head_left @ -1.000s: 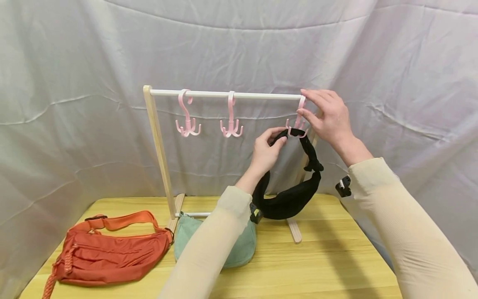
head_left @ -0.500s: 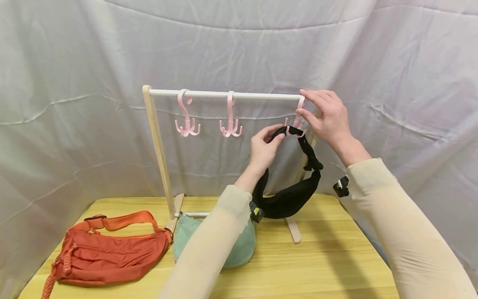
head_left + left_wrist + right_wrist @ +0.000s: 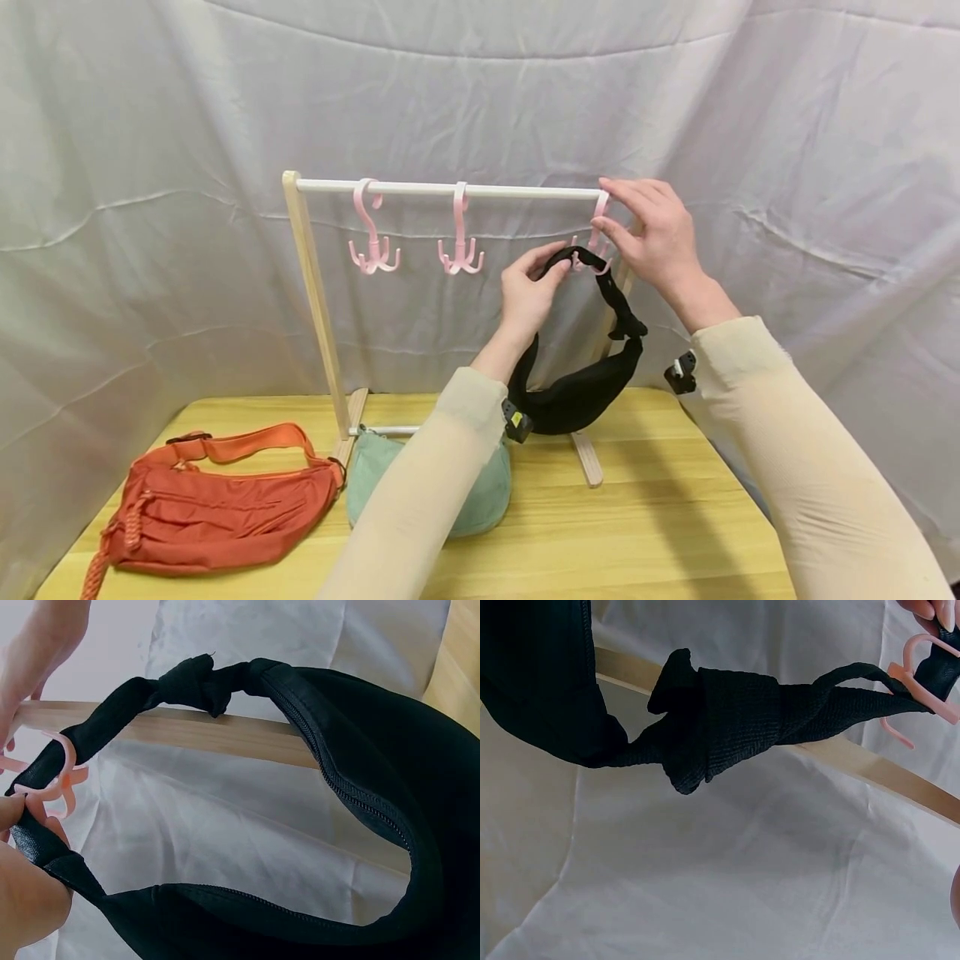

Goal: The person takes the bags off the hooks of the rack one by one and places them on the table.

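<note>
My left hand [image 3: 525, 293] pinches the strap of a black zippered bag [image 3: 581, 402] between thumb and fingers. The strap runs through the prongs of the right-hand pink hook hanger [image 3: 597, 233], and the bag hangs in a loop below it. With thumb and fingertips, my right hand [image 3: 657, 235] grips the upper part of that hanger, right at the white rod [image 3: 536, 192]. In the left wrist view, a pink prong [image 3: 69, 754] curves over the strap. A knot [image 3: 724, 724] in the strap shows in the right wrist view, between prongs and bag.
Two more pink hook hangers, one at the left [image 3: 373, 242] and one in the middle [image 3: 460, 242], hang from the rod. An orange-red waist bag [image 3: 225, 517] lies on the table's left. A green pouch [image 3: 483, 500] lies partly behind my left forearm.
My left hand has risen slightly, lifting the top of the black strap higher among the prongs. The right hand keeps its hold on the hanger.
</note>
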A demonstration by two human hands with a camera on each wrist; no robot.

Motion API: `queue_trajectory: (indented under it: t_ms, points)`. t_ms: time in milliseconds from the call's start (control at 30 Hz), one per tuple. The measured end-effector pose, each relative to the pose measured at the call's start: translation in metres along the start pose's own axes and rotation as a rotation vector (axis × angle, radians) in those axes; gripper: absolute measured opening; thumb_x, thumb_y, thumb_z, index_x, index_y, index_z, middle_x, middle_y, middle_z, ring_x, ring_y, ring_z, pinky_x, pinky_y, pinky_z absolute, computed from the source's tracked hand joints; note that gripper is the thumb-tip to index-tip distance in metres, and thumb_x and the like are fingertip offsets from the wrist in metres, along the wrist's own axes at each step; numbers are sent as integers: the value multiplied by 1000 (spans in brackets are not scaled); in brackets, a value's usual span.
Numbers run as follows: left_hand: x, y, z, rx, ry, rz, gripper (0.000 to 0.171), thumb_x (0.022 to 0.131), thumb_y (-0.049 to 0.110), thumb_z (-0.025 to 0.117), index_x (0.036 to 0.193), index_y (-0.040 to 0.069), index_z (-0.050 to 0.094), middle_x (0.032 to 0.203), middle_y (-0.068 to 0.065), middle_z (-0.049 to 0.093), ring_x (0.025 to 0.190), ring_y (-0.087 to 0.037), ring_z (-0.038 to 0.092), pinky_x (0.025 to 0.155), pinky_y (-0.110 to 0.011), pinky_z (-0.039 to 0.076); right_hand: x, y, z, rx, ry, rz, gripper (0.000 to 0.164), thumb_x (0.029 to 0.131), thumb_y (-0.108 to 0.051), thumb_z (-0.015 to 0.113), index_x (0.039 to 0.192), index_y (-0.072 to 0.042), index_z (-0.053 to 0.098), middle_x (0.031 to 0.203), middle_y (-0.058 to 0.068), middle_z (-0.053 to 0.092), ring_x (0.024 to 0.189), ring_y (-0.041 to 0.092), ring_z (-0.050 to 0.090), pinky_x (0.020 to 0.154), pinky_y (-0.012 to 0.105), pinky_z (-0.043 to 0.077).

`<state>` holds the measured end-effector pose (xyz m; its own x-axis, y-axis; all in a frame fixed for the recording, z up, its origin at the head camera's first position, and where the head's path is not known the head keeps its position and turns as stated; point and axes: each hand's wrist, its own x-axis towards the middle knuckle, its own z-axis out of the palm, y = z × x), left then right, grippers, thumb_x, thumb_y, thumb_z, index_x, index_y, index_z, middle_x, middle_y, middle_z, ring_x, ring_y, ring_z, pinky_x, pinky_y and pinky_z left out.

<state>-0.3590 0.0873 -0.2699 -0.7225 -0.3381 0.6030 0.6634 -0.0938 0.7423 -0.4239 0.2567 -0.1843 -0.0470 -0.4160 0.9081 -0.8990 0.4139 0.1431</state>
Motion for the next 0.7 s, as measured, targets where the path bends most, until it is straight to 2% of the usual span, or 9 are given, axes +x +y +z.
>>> queue_trajectory:
  t_ms: [367,700]
  points:
    - [6,3,4,-28,29,15,25,92,-6,75,117,-5,76,110,-21,76,89,-9,71,84,-26,61,0,0,-1,-12,-19,6,50,89,-18,83,135,-4,69,127,18,72,117,40,62,107,47,47]
    - [10,5,7,-107,28,-37,27,92,-6,75,118,-7,75,112,-22,76,88,-10,72,85,-29,62,2,-1,-3,3,-34,37,52,86,-15,85,135,-5,69,128,18,72,118,40,62,105,49,47]
